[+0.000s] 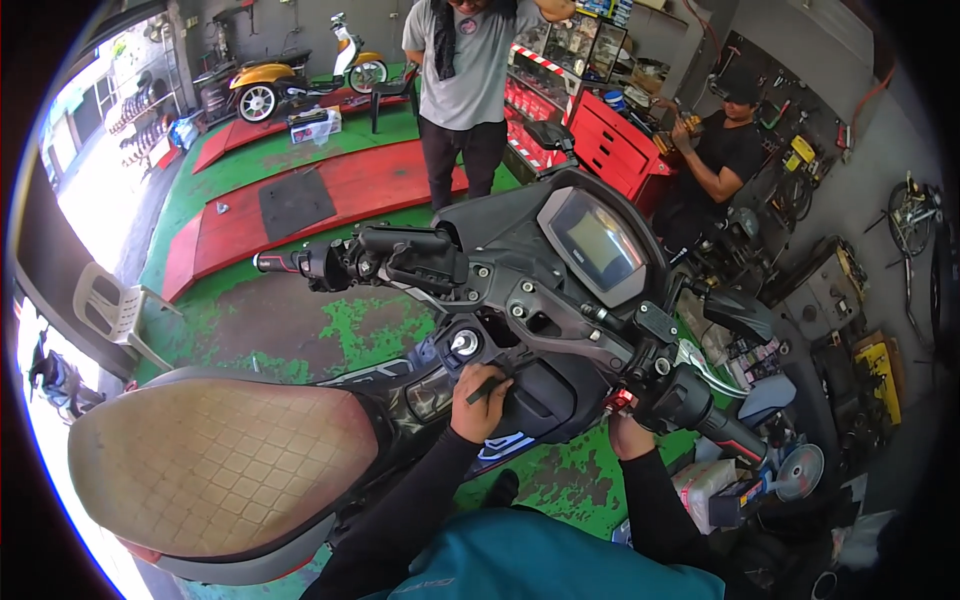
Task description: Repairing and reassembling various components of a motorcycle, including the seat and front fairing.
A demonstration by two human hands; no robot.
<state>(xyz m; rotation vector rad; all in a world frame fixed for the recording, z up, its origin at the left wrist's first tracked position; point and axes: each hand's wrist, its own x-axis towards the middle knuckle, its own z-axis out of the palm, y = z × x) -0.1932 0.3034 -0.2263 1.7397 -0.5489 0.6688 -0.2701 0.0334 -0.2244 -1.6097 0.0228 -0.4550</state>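
Observation:
A scooter stands in front of me, with its tan quilted seat (pixel 235 455) at the left and its display (pixel 597 248) at the far side. My left hand (pixel 478 408) is closed just below the round silver ignition lock (pixel 464 342). A small black piece (pixel 483 389), perhaps a key head, shows between its fingers. Under the near handlebar grip (pixel 732 437), my right hand (pixel 630 438) reaches up beside a small red part (pixel 622 400). The handlebar hides most of its fingers. The other handlebar grip (pixel 275 262) points away to the left.
One person (pixel 465 90) in a grey shirt stands beyond the scooter. Another person (pixel 722 150) in black holds a yellow tool by a red tool cabinet (pixel 612 145). A red ramp (pixel 370 178) and a white plastic chair (pixel 110 310) are at the left; boxes (pixel 705 490) lie at the right.

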